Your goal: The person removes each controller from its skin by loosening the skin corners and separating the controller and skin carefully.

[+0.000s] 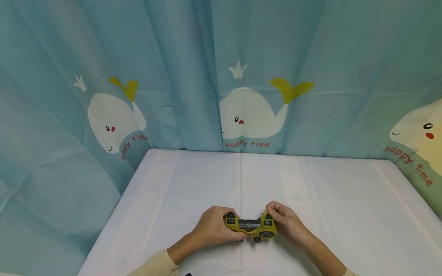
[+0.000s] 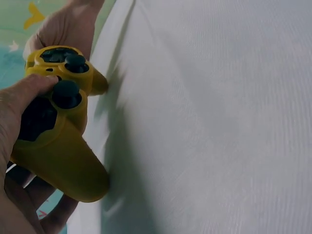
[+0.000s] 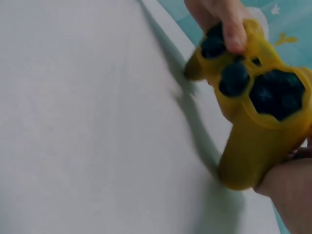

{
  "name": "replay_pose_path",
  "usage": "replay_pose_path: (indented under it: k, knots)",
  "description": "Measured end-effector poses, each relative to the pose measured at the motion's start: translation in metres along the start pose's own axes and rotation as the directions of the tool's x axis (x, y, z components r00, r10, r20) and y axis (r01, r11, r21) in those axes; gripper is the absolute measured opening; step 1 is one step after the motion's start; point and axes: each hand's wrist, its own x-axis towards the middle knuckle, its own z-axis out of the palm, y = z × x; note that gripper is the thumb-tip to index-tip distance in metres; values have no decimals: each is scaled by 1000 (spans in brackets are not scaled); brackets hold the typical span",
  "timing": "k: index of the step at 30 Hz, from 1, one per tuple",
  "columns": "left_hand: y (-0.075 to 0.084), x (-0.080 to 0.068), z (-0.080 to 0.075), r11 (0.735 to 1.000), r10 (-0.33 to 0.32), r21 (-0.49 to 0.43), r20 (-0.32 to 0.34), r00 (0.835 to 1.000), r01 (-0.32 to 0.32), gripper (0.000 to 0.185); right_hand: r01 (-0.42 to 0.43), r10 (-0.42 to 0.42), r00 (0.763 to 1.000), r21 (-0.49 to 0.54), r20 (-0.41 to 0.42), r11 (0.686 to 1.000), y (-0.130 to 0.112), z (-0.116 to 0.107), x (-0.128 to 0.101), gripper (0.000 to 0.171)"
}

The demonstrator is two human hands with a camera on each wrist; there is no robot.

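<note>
A black game controller (image 1: 249,224) in a yellow rubbery cover (image 2: 68,168) is held up over the near part of the white table. My left hand (image 1: 215,228) grips one end, its thumb lying across the front near a thumbstick (image 2: 66,92). At the other end, my right hand (image 1: 291,226) pinches the edge of the cover beside the shoulder buttons, where the yellow rises to a point. In the right wrist view the cover (image 3: 258,148) wraps the handle and frames the black buttons (image 3: 278,95). The right fingertips are mostly hidden there behind the controller.
A white cloth (image 1: 310,191) covers the table. Light blue curtains (image 1: 186,76) with printed whales stand along its back and sides. A small dark object (image 1: 188,274) shows at the bottom edge of the head view; I cannot tell what it is.
</note>
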Motion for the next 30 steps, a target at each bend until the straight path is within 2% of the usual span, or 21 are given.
replay_pose_path:
  k: [4, 7, 12, 14, 16, 18, 20, 23, 26, 30]
  knots:
    - [0, -1, 2, 999, -31, -20, -43, 999, 31, 34, 49, -46, 996, 27, -83, 998, 1, 6, -1, 17]
    - [1, -3, 4, 997, -59, -49, -52, 997, 57, 35, 69, -63, 990, 43, -122, 997, 3, 8, -6, 18]
    - [4, -7, 7, 993, -99, -62, -48, 994, 96, 38, 77, -72, 993, 51, -98, 996, 9, 7, -18, 18]
    - [4, -8, 7, 994, -103, -52, -54, 993, 100, 39, 110, -108, 991, 15, -75, 994, 11, 6, -21, 18]
    - [4, -8, 6, 994, -99, -51, -60, 993, 96, 38, 168, -176, 981, -91, -79, 981, 11, 5, -22, 15]
    - [4, -9, 5, 995, -92, -49, -58, 994, 89, 38, 241, -265, 961, -241, -73, 940, 10, 3, -24, 13]
    - [4, -10, 4, 994, -92, -56, -53, 994, 89, 37, 296, -345, 937, -398, -58, 869, 8, 0, -24, 13]
    - [4, -11, 2, 994, -90, -67, -46, 995, 87, 37, 331, -408, 913, -531, -29, 780, 4, -1, -23, 17]
    - [4, -7, 1, 993, -87, -78, -30, 996, 85, 36, 309, -407, 913, -597, -32, 740, 0, -1, -22, 17]
    - [4, 0, -1, 993, -80, -86, 27, 996, 82, 35, 224, -378, 922, -676, -87, 702, 1, 0, -23, 13]
